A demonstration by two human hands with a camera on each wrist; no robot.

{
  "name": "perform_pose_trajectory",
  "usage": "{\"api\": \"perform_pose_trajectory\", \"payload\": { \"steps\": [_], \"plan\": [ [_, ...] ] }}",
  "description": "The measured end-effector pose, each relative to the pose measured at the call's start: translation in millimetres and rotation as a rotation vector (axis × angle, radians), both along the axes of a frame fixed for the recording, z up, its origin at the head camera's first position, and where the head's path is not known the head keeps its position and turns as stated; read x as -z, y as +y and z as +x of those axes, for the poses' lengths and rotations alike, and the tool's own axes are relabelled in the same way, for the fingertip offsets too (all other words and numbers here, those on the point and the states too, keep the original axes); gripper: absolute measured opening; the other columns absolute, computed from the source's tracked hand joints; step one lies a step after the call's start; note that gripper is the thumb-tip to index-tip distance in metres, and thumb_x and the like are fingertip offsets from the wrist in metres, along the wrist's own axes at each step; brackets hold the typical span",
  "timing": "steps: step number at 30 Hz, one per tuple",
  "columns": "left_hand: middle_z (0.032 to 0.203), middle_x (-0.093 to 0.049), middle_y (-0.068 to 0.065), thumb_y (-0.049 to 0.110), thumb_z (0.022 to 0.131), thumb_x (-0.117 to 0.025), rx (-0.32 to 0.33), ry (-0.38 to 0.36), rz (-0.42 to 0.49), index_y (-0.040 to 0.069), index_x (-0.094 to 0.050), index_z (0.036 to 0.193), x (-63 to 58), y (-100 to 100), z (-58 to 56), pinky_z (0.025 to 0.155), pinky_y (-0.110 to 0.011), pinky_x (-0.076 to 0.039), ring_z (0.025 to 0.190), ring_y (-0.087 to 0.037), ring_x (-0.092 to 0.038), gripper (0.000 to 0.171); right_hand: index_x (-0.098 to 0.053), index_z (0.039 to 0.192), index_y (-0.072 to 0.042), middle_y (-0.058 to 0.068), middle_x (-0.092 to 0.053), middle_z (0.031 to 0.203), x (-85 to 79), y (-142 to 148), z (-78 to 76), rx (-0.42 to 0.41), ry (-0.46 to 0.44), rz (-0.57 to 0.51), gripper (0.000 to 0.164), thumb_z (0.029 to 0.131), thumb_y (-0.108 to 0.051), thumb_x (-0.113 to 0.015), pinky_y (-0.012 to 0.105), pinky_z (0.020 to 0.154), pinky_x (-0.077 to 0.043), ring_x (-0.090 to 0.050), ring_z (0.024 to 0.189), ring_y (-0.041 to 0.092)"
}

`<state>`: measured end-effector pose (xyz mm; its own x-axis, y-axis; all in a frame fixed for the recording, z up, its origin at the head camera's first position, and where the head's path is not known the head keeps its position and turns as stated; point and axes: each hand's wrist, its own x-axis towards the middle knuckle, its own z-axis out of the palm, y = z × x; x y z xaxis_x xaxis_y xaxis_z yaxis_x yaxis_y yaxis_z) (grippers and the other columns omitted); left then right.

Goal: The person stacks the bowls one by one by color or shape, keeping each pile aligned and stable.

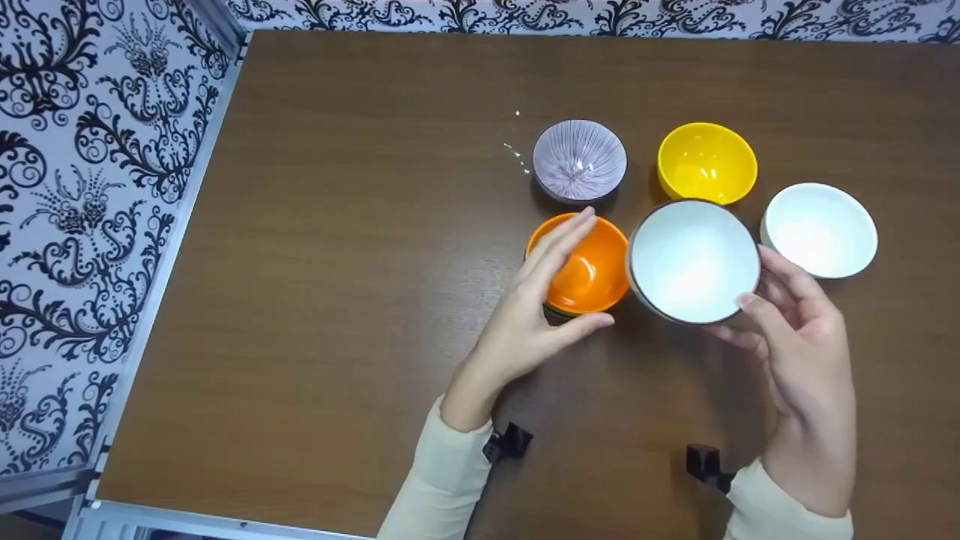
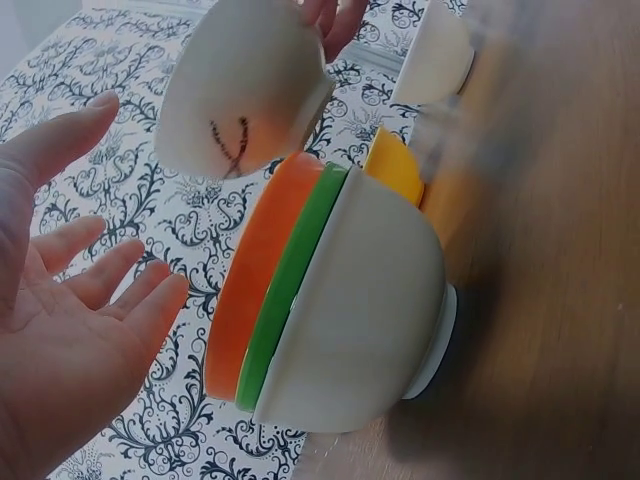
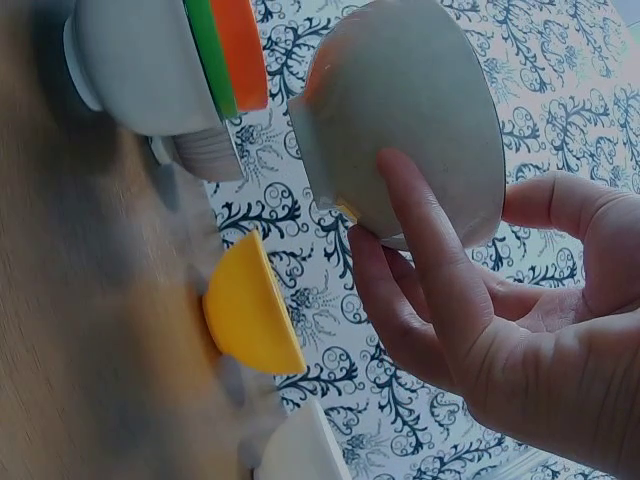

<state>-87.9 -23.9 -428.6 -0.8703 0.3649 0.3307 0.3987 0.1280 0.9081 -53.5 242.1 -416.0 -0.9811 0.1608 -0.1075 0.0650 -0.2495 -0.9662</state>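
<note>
My right hand (image 1: 802,337) grips a white bowl with a dark rim (image 1: 694,261), thumb at the rim and fingers under its side. The bowl is lifted off the table and tilted; a dark mark shows on its outside in the left wrist view. Beside it stands a nested stack: an orange bowl (image 1: 589,266) on top, a green bowl (image 2: 290,290) under it and a whitish bowl (image 2: 365,310) at the bottom. My left hand (image 1: 536,307) is held by the stack's left side, fingers spread and thumb apart, holding nothing.
Behind the stack stands a purple-streaked bowl (image 1: 580,161), with small pale crumbs (image 1: 517,154) to its left. A yellow bowl (image 1: 707,163) sits at the back right, a white bowl (image 1: 820,230) farther right. Patterned panels border the brown table (image 1: 300,300) at the left and back.
</note>
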Motion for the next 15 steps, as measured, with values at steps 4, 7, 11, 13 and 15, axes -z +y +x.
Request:
{"api": "perform_pose_trajectory", "payload": {
  "steps": [4, 7, 11, 13, 15],
  "plan": [
    [0.162, -0.031, 0.0, 0.021, 0.083, -0.082, 0.027, -0.037, 0.021, 0.013, -0.036, 0.154, 0.1, 1.0, 1.6, 0.119, -0.029, -0.037, 0.148, -0.01, -0.03, 0.085, -0.054, 0.138, -0.007, 0.002, -0.063, 0.132, -1.8, -5.6, 0.6, -0.035, 0.003, 0.017, 0.045, 0.096, 0.009, -0.054, 0.033, 0.064, -0.062, -0.069, 0.107, 0.014],
    [0.162, -0.03, 0.001, 0.02, 0.083, -0.082, 0.044, -0.062, 0.033, 0.015, -0.034, 0.155, 0.0, 1.3, 2.2, 0.118, -0.028, -0.037, 0.148, -0.01, -0.031, 0.087, -0.052, 0.14, -0.005, 0.002, -0.062, 0.133, -2.9, -9.5, 0.8, -0.066, 0.011, 0.032, 0.046, 0.096, 0.007, -0.054, 0.033, 0.066, -0.062, -0.069, 0.109, 0.013],
    [0.163, -0.03, -0.001, 0.017, 0.082, -0.082, 0.065, -0.097, 0.045, 0.012, -0.033, 0.155, 0.4, 1.4, 2.5, 0.117, -0.026, -0.038, 0.148, -0.012, -0.033, 0.088, -0.05, 0.142, -0.004, 0.002, -0.062, 0.134, -3.8, -14.3, -0.2, -0.093, 0.013, 0.04, 0.047, 0.096, 0.006, -0.055, 0.034, 0.068, -0.062, -0.068, 0.111, 0.013],
    [0.163, -0.029, -0.002, 0.015, 0.082, -0.082, 0.071, -0.118, 0.05, 0.01, -0.032, 0.156, 0.9, 1.5, 2.7, 0.117, -0.024, -0.038, 0.148, -0.015, -0.034, 0.09, -0.05, 0.142, -0.004, 0.002, -0.061, 0.135, -4.3, -16.6, -1.0, -0.104, 0.015, 0.038, 0.047, 0.096, 0.005, -0.056, 0.035, 0.069, -0.062, -0.068, 0.112, 0.013],
    [0.162, -0.03, -0.003, 0.013, 0.081, -0.082, 0.077, -0.142, 0.065, 0.01, -0.03, 0.156, 1.3, 1.4, 3.1, 0.116, -0.024, -0.038, 0.148, -0.016, -0.035, 0.092, -0.05, 0.142, -0.003, 0.003, -0.061, 0.136, -5.3, -19.1, -1.7, -0.112, 0.019, 0.038, 0.046, 0.097, 0.006, -0.055, 0.036, 0.069, -0.062, -0.067, 0.114, 0.014]
  ]
}}
